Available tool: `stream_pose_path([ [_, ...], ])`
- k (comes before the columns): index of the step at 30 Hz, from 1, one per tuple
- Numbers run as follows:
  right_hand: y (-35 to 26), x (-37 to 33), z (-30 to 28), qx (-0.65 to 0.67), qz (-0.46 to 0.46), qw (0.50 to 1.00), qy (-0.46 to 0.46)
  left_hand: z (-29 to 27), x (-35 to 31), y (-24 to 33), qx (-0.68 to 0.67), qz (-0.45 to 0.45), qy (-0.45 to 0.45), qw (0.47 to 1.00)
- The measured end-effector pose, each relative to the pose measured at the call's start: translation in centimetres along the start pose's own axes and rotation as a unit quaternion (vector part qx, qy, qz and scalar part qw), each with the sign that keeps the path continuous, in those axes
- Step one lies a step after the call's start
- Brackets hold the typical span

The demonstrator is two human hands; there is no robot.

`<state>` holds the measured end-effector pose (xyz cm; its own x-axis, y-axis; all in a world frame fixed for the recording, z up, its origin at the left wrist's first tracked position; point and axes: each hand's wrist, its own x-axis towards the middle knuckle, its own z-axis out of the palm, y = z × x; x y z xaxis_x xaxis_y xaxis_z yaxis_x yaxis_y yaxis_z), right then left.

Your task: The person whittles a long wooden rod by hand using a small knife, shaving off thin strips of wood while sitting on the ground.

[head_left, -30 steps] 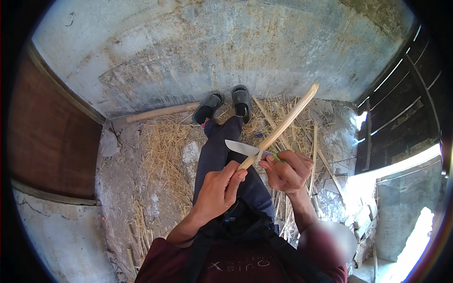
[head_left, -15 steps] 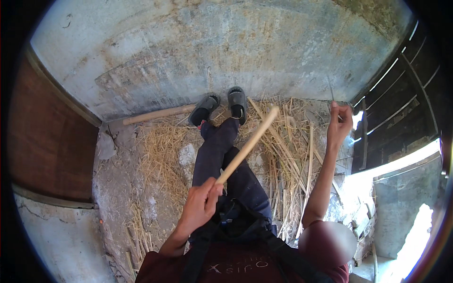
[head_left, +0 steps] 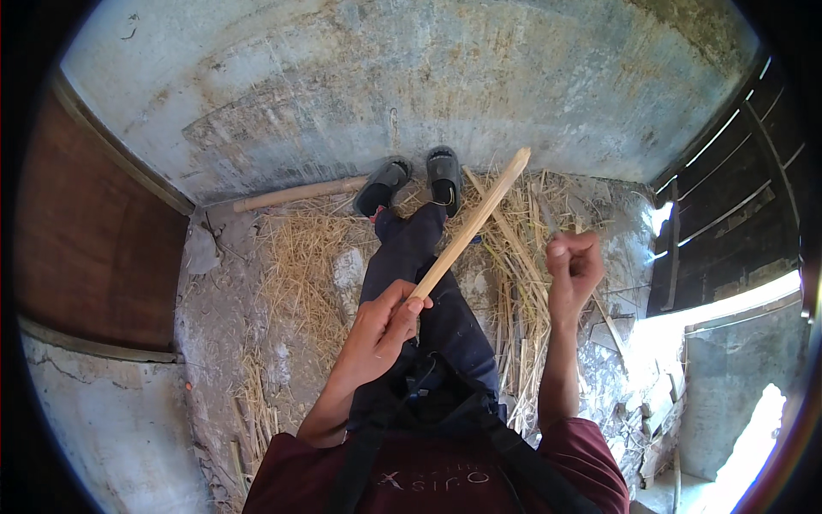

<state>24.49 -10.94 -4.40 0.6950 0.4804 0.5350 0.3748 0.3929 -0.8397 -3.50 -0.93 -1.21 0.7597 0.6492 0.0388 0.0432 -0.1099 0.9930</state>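
My left hand (head_left: 377,334) is closed round the lower end of a pale wooden stick (head_left: 473,224), which slants up and to the right. A long flat, split-looking face shows along the stick, and its far tip is roughly cut. To the right, my right hand (head_left: 574,278) is closed in a pinch, apart from the stick. From its fingertips a thin grey blade (head_left: 546,214), like that of a knife, points up and away; its handle is hidden in the fist. My crossed legs (head_left: 428,274) stretch out below the stick.
Straw (head_left: 300,265) and split strips (head_left: 518,343) litter the floor. A round pole (head_left: 300,194) lies along the foot of the concrete wall (head_left: 411,86). A brown wooden panel (head_left: 111,231) stands at left, dark slatted boards (head_left: 728,206) at right, with rubble (head_left: 659,411) below them.
My right hand has come in leftward and nearer with the blade. The stick has moved up and right in my left hand and turned, so its flat face shows instead of its round side.
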Motion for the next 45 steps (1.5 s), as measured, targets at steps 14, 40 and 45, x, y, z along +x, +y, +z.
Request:
stream_pose_path([
  [14, -3.7, -2.4, 4.8, -0.148, -0.289, 0.931, -0.167, 1.5, 1.2, 2.2, -0.042, 0.011, -0.033, 0.998],
  [40, -4.5, -3.4, 4.6, -0.144, -0.268, 0.924, -0.231, 2.3, 1.1, 2.2, -0.123, 0.021, -0.076, 0.989],
  [45, -4.8, -3.5, 4.6, -0.149, -0.267, 0.921, -0.240, 1.7, 1.3, 0.7, -0.090, 0.034, -0.097, 0.991],
])
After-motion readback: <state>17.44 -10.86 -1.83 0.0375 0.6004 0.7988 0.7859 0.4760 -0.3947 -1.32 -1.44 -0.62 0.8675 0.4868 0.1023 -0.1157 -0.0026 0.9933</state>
